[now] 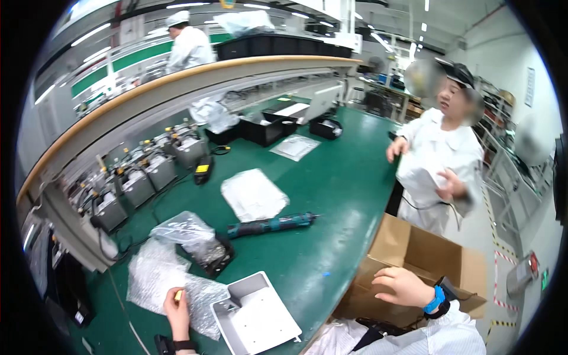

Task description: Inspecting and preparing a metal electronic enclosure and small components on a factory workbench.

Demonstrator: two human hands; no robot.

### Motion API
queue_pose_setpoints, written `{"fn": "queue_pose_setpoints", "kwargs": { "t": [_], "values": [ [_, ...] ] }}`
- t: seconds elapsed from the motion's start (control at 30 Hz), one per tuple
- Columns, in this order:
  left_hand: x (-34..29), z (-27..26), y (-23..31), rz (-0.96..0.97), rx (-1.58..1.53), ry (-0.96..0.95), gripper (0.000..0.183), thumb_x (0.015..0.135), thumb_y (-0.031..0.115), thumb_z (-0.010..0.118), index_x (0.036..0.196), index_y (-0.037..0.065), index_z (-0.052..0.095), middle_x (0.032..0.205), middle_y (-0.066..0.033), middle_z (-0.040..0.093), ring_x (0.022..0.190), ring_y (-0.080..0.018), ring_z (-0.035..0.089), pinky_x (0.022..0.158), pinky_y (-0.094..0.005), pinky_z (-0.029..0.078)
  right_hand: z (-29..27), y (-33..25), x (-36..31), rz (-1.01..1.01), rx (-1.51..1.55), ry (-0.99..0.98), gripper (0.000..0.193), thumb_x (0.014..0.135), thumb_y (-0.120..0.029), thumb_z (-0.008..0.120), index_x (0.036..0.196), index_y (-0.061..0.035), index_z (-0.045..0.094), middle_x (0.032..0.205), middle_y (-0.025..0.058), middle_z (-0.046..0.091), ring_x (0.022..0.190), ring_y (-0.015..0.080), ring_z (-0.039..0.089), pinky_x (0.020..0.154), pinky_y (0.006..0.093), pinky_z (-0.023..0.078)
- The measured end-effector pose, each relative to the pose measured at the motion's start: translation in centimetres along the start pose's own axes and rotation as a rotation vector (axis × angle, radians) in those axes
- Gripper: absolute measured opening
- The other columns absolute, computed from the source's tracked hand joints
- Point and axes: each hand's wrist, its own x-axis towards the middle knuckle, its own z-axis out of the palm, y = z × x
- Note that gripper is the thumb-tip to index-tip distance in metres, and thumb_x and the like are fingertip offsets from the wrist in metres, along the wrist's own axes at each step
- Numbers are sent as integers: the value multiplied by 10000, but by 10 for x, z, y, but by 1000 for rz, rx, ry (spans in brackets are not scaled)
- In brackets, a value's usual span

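My left hand point(176, 313) is closed in a pinch around a small yellow piece point(178, 295), too small to name. It is over the near edge of some crumpled bubble wrap point(152, 273). Just right of it lies a white open housing point(269, 322) with raised sides, partly on the wrap. My right hand point(405, 288), with a blue band at the wrist, is raised in front of an open cardboard box point(387, 239). Its fingers are apart and slightly bent, holding nothing. Farther up the bench, a teal and black power screwdriver point(272, 225) lies on its side.
A black bin point(220, 260) with a clear bag stands beside the wrap on the green bench point(331, 177). Behind the screwdriver lies a white plastic bag point(254, 194). Several grey bins point(160, 173) line the left side. A co-worker point(441, 148) stands at the right, beyond the box.
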Motion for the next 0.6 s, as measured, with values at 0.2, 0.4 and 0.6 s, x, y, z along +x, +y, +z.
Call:
{"fn": "queue_pose_setpoints", "kwargs": {
  "t": [0.2,0.4,0.6],
  "values": [
    [28,-15,-54,131,32,55,95,897,112,518,922,23,540,734,-10,530,570,-49,442,518,-179,381,-44,20,-105,366,-146,-204,494,680,-200,710,1129,-77,548,1119,110,564,1008,267,546,846,372,436],
    [-1,-8,35,15,335,-17,341,886,243,539,1086,-32,561,1000,-175,603,904,-272,549,823,-330,438,-79,37,-175,874,167,-263,478,725,-264,720,1126,-51,569,945,137,648,876,262,627,768,335,493],
    [-3,0,18,61,229,-68,282,877,194,551,1026,-46,553,931,-160,579,848,-250,524,782,-334,436,-107,72,-240,977,641,-266,477,745,-206,740,1142,-9,561,1044,118,640,964,188,613,838,288,481]
  ]
}}
